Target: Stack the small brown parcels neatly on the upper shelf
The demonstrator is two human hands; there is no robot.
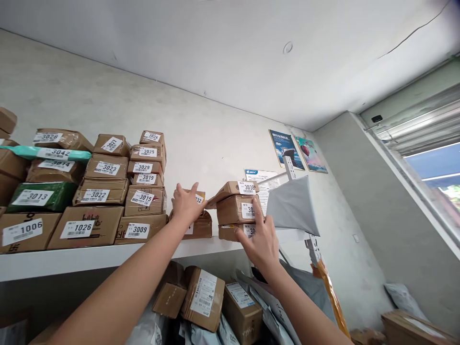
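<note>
Both my arms reach up to a white top shelf [89, 258] stacked with numbered cardboard parcels. My left hand [187, 203] rests on a small brown box [199, 225], its fingers curled over the box's top and front. My right hand [260, 239] is closed on a grey plastic mailer bag [293, 206], pinched between thumb and fingers. That hand is against a stack of three brown boxes [233, 211], the top one labelled 3038 [247, 188]. The grey mailer sticks up to the right of this stack, at the shelf's end.
Left of my hands, several labelled boxes fill the shelf, such as 3009 [138, 230], 3015 [143, 199] and 1026 [77, 229]. Below the shelf lie loose boxes [203, 297] and grey mailers [273, 306]. Posters [298, 153] hang on the wall. A window [434, 177] is at right.
</note>
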